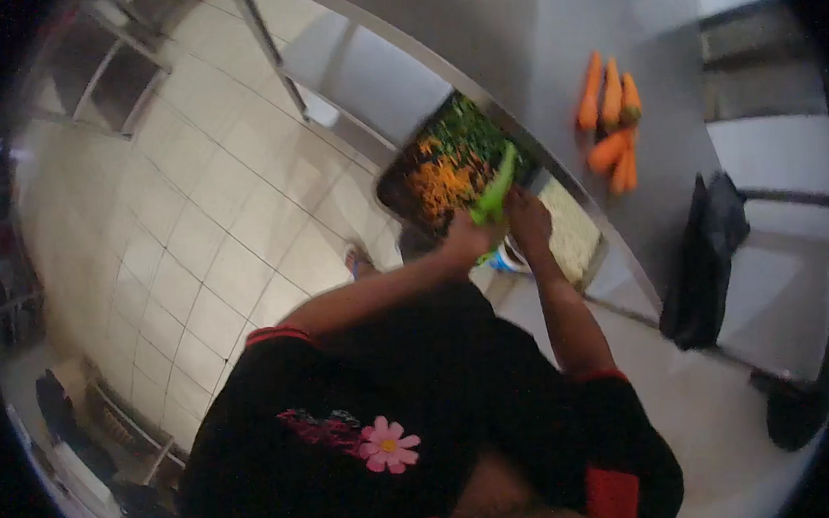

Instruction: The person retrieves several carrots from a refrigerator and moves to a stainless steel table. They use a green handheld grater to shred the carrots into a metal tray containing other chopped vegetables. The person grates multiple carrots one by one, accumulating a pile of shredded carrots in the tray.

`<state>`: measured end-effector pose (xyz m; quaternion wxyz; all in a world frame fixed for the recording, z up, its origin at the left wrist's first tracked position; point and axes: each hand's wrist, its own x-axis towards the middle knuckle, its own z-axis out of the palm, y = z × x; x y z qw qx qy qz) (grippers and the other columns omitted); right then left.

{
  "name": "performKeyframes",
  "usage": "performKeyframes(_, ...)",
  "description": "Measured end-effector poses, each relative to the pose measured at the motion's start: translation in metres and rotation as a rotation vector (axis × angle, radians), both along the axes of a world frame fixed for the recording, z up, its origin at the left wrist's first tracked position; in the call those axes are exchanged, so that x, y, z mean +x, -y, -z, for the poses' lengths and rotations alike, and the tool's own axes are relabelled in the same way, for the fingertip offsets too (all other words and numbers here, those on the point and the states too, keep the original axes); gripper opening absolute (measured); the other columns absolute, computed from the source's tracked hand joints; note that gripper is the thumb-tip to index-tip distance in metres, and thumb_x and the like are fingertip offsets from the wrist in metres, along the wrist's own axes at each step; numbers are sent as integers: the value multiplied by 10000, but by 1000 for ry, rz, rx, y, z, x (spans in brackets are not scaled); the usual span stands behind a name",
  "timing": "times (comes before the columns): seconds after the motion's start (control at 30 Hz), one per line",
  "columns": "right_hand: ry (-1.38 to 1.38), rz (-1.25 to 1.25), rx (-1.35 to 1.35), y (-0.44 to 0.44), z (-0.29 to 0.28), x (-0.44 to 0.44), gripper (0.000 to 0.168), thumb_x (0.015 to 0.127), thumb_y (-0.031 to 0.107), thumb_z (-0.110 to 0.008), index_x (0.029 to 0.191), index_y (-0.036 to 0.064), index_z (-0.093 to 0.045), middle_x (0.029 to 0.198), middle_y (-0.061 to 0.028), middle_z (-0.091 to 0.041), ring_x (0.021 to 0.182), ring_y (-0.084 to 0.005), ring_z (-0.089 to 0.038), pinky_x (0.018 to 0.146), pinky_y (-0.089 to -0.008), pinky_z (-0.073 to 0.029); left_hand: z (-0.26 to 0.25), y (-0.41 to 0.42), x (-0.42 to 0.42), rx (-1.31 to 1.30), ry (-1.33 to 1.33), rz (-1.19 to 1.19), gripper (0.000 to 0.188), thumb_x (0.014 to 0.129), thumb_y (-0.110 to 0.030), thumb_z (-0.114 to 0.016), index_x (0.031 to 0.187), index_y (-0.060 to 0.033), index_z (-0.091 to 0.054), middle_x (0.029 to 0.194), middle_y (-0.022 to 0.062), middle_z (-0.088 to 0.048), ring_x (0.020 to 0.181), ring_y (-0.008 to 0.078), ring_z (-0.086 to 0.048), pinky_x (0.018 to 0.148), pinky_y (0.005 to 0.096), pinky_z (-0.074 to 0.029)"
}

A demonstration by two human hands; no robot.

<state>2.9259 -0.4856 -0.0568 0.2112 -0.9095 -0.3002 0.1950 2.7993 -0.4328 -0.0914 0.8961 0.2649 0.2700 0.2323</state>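
My left hand (473,238) is closed around the lower end of a bright green, elongated item (499,188); it is blurred, and I cannot tell what it is. Against its right side is my right hand (528,218), fingers curled; what they grip is hidden. Both hands are over the near edge of a dark tray (391,183). Shredded carrot (442,184) lies in the tray's near left part, and chopped leafy greens (460,126) fill the far part. Below my hands a white and blue container (509,259) is partly covered. Right of it, a container holds pale shredded food (567,226).
Several whole carrots (611,122) lie on the steel table (552,62), whose edge runs past my right hand. A black bag (703,265) hangs at the right. Tiled floor (193,200) stretches left, with a steel table leg (270,48) beyond.
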Motion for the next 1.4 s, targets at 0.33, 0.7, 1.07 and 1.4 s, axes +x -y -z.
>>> performKeyframes(0.33, 36, -74, -160, -2, -6, -25, 368, 926, 402, -470, 1086, 123, -650, 927, -169, -657, 846, -369, -626, 725, -461, -480, 29, -26, 19, 160, -374, 203, 219, 834, -153, -604, 1017, -34, -623, 872, 71, -637, 785, 181, -605, 661, 350, -476)
performKeyframes(0.7, 67, -191, 40, 0, 21, -6, 410, 908, 444, -441, 998, 117, -672, 874, -147, -673, 830, -348, -639, 727, -433, -489, 28, -18, -2, 520, -345, 152, 270, 739, -144, -680, 976, -21, -646, 835, 76, -647, 749, 175, -610, 651, 340, -476)
performKeyframes(1.07, 103, -67, 51, 1, -9, -12, 452, 864, 494, -510, 944, 81, -677, 841, -209, -656, 839, -388, -631, 721, -461, -485, -48, -42, 0, 90, -387, 319, 323, 749, -251, -717, 1026, -120, -614, 886, 54, -617, 831, 200, -608, 728, 373, -498)
performKeyframes(1.4, 156, -123, -115, 3, 14, -2, 443, 878, 468, -490, 1028, 88, -663, 944, -193, -657, 893, -365, -630, 770, -447, -486, 95, -27, 22, 719, -399, 517, 527, 475, -335, -838, 937, -169, -647, 977, 28, -638, 897, 233, -607, 761, 378, -474)
